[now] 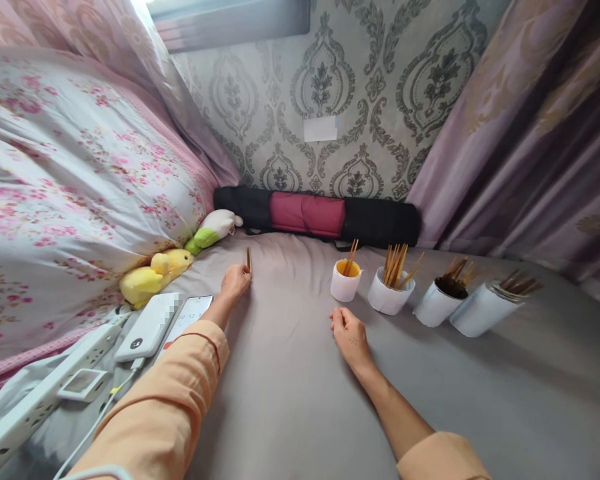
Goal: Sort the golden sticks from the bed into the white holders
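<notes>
In the head view my left hand (236, 281) is closed round a few thin brown sticks (249, 257), which stand up from the grip above the grey sheet. My right hand (349, 331) lies loosely curled on the sheet, with nothing visible in it. Just beyond it stands a small white-wrapped cup with a yellow inside (345, 285), holding a few sticks. Rightward follow a wider white cup (387, 300) full of sticks, a white-wrapped cup with a dark inside (433, 307), and a tilted white-wrapped jar (483, 312), both with sticks too.
A black and magenta roll bag (307, 213) lies along the wall. On the left are a yellow plush toy (150, 277), a green and white plush (215, 228), a white power bank (147, 327), a phone (193, 313) and a power strip (30, 417) with a cable.
</notes>
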Demonstrator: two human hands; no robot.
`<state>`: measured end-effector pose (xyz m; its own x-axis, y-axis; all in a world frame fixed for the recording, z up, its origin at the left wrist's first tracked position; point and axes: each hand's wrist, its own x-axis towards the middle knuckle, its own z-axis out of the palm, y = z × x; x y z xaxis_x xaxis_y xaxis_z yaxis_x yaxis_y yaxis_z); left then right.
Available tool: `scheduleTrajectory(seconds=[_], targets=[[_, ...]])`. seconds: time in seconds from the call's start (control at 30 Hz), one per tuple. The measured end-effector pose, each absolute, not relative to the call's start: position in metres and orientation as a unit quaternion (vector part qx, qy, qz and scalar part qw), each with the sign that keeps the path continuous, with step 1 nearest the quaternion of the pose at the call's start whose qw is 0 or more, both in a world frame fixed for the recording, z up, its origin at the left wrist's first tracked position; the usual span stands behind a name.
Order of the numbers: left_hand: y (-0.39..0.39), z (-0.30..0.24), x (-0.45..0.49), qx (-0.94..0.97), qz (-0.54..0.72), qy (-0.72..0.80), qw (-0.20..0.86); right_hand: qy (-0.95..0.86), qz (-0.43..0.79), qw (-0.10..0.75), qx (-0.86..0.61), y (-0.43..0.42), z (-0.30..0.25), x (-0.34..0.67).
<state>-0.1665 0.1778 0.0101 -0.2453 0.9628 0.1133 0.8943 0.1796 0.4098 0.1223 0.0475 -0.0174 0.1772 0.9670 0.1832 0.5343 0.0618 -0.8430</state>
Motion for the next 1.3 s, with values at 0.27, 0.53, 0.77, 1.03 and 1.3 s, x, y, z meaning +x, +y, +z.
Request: scheduleTrajectory(seconds=[0.27,0.53,0.77,1.03,1.3], targets=[[0.177,0.013,-0.166,0.61,0.19,0.765,0.081,-0.591,0.247,0.428,-0.638,0.049,-0.021,0.123],[0.177,0.015,-0.165,0.608,0.182,0.768,0.088,-0.589,0.252,0.427,-0.638,0.048,-0.019,0.123],[0.176,0.017,-0.163,0.601,0.182,0.772,0.099,-0.589,0.249,0.429,-0.638,0.049,-0.019,0.123],[0.177,0.02,-0.16,0.593,0.206,0.769,0.121,-0.591,0.243,0.43,-0.637,0.049,-0.02,0.123],[0.178,0.02,-0.157,0.567,0.26,0.764,0.165,-0.592,0.246,0.427,-0.638,0.049,-0.02,0.123]])
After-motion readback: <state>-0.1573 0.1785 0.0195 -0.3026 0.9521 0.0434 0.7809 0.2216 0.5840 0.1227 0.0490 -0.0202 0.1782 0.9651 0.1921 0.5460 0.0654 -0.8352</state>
